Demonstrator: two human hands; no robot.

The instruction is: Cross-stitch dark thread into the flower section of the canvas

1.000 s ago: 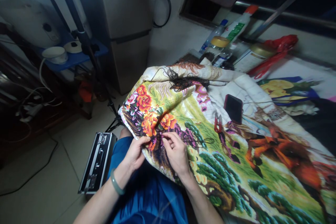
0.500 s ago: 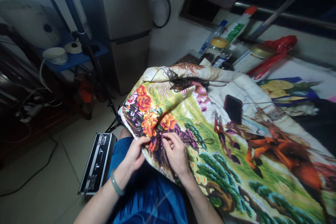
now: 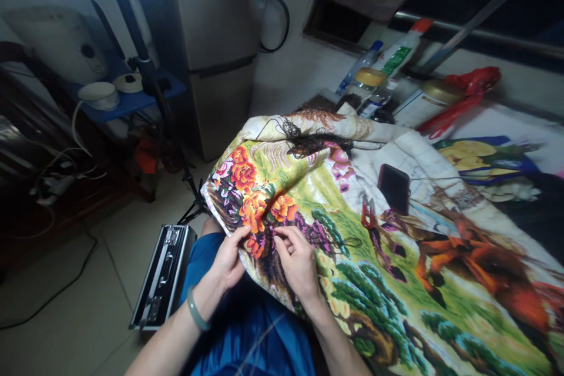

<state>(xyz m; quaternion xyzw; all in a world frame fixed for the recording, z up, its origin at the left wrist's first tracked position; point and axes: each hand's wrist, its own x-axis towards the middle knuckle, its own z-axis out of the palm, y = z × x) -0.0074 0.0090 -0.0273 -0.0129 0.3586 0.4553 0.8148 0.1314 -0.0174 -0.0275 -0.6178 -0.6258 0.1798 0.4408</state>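
A large cross-stitch cloth (image 3: 304, 179), with orange flowers, green trees and a brown horse, lies over my lap and the table. My left hand (image 3: 229, 258) grips its near edge at the left, thumb on top beside the orange flowers and fingers hidden underneath. Just to the right, my right hand (image 3: 297, 258) is closed in a pinch close above the dark purple stitching. Whatever is between its fingertips is too small to make out. A dark loop of thread (image 3: 352, 242) lies on the cloth to the right of this hand.
Farther back on the cloth lie a bundle of dark threads (image 3: 304, 140), red-handled snips (image 3: 367, 214) and a phone (image 3: 393, 188) with a cable. Bottles and jars (image 3: 368, 77) stand behind. A metal-edged case (image 3: 163, 276) is on the floor at left, near a black stand (image 3: 147, 70).
The view has shifted slightly. My left thumb has moved a little up on the cloth; my right hand keeps its pinch at nearly the same spot.
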